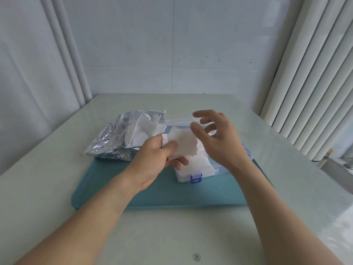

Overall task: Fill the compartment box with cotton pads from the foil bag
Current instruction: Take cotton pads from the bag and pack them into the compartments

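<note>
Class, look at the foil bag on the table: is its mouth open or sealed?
Open. The foil bag's mouth gapes toward the box, and white cotton pads show inside and spill from it.

No legible text (bag print blurred)

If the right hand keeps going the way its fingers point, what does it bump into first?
Probably the cotton pads pinched in the left hand. The right hand is open, fingers aimed left at them, though how near they are is unclear.

pale table (57,197): teal mat (162,194) flat on it; foil bag (114,138) partly on mat.
</note>
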`<action>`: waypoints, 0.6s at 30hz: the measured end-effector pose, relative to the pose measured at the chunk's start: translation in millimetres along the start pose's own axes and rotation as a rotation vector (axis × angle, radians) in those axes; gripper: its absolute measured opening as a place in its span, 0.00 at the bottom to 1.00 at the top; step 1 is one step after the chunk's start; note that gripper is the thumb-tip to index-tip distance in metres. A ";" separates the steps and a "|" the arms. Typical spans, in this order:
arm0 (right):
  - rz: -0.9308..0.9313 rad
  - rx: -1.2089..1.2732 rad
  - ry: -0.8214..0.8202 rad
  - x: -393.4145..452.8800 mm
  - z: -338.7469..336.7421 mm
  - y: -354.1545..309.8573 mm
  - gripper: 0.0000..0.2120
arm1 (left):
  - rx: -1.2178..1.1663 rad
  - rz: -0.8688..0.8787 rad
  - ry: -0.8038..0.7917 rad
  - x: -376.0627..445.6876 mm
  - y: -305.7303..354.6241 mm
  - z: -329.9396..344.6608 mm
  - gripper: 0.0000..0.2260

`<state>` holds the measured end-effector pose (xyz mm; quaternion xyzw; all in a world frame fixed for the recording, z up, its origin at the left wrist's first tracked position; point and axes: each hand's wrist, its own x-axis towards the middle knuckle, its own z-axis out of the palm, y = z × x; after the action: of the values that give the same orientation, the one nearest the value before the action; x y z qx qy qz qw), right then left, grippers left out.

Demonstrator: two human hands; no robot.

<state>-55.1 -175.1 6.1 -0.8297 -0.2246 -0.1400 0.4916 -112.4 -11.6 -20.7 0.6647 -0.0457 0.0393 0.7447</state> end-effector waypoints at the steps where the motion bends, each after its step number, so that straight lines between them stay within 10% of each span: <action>1: 0.003 0.024 -0.101 1.0 -5.1 2.7 0.10 | 0.045 -0.007 -0.029 0.3 1.2 -2.2 0.09; 18: 0.057 0.116 -0.018 -4.4 7.0 -3.9 0.07 | 0.085 0.131 -0.010 1.4 -1.2 5.2 0.09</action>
<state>-60.8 -168.4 3.8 -0.8070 -0.2128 -0.1052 0.5407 -110.9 -16.9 -21.2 0.6915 -0.0912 0.0866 0.7114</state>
